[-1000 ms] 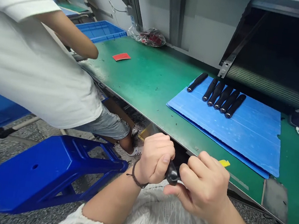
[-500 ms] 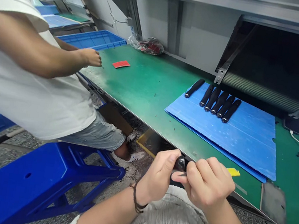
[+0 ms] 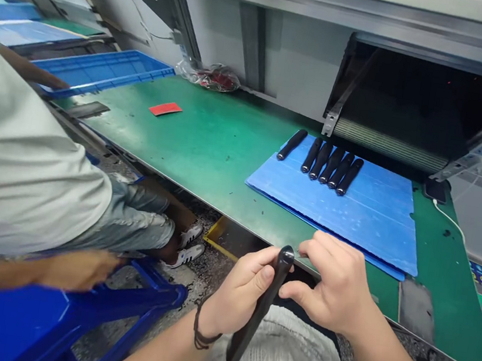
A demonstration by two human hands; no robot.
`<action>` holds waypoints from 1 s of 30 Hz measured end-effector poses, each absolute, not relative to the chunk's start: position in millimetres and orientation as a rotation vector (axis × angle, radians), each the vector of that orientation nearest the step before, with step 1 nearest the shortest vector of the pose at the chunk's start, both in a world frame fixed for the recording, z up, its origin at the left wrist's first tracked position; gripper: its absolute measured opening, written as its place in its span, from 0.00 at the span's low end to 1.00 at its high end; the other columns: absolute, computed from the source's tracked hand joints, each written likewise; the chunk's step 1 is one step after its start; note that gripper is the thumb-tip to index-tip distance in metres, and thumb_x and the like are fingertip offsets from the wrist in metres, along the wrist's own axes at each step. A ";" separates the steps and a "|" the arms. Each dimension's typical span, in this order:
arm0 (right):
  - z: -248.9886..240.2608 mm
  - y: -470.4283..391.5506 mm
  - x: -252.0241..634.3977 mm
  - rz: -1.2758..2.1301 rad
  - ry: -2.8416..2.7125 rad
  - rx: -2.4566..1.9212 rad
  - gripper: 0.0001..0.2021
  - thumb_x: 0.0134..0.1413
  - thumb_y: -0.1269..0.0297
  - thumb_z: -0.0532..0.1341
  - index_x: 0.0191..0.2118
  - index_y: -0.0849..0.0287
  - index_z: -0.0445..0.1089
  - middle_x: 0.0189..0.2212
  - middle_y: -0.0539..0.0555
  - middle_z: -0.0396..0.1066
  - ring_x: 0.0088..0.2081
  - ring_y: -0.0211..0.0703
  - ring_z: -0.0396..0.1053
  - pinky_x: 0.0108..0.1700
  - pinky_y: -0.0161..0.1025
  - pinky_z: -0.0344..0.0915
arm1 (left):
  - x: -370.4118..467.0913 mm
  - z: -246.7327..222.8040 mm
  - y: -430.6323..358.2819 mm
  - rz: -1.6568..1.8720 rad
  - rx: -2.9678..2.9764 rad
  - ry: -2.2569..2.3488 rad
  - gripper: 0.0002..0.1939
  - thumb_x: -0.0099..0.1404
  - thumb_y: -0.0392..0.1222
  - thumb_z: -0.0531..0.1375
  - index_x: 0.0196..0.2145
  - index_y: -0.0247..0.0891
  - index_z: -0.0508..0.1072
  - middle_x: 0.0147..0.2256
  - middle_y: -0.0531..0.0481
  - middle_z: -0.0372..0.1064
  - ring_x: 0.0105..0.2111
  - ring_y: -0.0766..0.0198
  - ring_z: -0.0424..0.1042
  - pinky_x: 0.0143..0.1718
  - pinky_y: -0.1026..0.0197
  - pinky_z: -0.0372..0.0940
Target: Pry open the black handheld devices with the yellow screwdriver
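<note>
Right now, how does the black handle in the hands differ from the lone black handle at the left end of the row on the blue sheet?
The held handle is gripped in the left hand off the bench, with the right hand at its top; the lone handle lies untouched on the blue sheet. The held one stands steeply; the lone one lies flat. Both are black, slim and round-ended.

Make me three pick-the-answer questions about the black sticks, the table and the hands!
1. Where do the black handles lie?
A. on the blue sheet
B. in the blue crate
C. on the floor

2. How many lie there?
A. three
B. six
C. nine

3. What does the left hand do?
A. rests flat on the table
B. grips a black handle
C. holds a red card

Answers: 1 A, they rest in a row on the sheet. 2 B, six count out. 3 B, its fingers wrap the handle, with the right hand beside its top end.
</note>
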State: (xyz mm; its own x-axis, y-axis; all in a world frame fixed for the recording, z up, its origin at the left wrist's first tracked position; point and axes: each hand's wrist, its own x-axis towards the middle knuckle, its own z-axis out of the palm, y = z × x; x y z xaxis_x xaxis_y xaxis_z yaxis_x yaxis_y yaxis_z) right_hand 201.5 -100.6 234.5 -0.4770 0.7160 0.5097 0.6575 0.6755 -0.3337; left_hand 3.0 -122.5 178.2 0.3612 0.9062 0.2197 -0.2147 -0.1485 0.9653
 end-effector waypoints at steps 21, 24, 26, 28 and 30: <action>227.8 -104.9 184.8 -0.445 -2.234 -1.025 0.29 0.71 0.38 0.50 0.27 0.58 0.59 0.24 0.51 0.52 0.30 0.42 0.44 0.33 0.43 0.40 | 12.5 178.0 -127.0 1.257 1.318 0.713 0.23 0.80 0.55 0.50 0.35 0.33 0.69 0.29 0.51 0.60 0.29 0.68 0.56 0.31 0.64 0.55; 223.1 -107.0 181.6 -0.482 -2.191 -1.025 0.29 0.72 0.39 0.49 0.27 0.59 0.61 0.23 0.51 0.52 0.29 0.42 0.44 0.33 0.43 0.40 | 12.2 181.2 -127.0 1.266 1.334 0.737 0.23 0.80 0.54 0.50 0.35 0.33 0.69 0.30 0.51 0.60 0.29 0.68 0.56 0.31 0.64 0.55; 222.1 -107.3 180.7 -0.435 -2.161 -1.008 0.29 0.72 0.39 0.49 0.28 0.59 0.63 0.23 0.51 0.53 0.29 0.41 0.46 0.33 0.43 0.41 | 11.8 183.0 -127.0 1.258 1.340 0.727 0.23 0.79 0.55 0.50 0.36 0.33 0.70 0.30 0.50 0.60 0.29 0.68 0.57 0.32 0.63 0.55; 223.5 -106.8 181.2 -0.308 -2.128 -0.993 0.29 0.72 0.39 0.50 0.30 0.60 0.64 0.24 0.51 0.54 0.29 0.40 0.47 0.33 0.42 0.43 | 11.6 183.7 -126.9 1.254 1.343 0.709 0.24 0.79 0.56 0.50 0.36 0.33 0.69 0.29 0.50 0.60 0.29 0.68 0.57 0.31 0.63 0.55; 227.1 -105.9 182.9 -0.123 -2.117 -1.004 0.28 0.70 0.38 0.54 0.33 0.61 0.65 0.25 0.50 0.56 0.29 0.38 0.50 0.32 0.40 0.45 | 11.5 183.3 -126.5 1.256 1.352 0.693 0.25 0.79 0.57 0.49 0.34 0.33 0.69 0.28 0.51 0.57 0.27 0.68 0.55 0.30 0.62 0.53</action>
State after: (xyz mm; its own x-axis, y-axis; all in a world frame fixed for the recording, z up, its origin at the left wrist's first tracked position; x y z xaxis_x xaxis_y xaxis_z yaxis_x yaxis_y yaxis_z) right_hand 182.9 -105.9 227.1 -0.3889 0.6188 0.6825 0.6936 0.6843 -0.2252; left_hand 11.5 -126.5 183.3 0.2640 0.9219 0.2834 -0.2515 -0.2178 0.9430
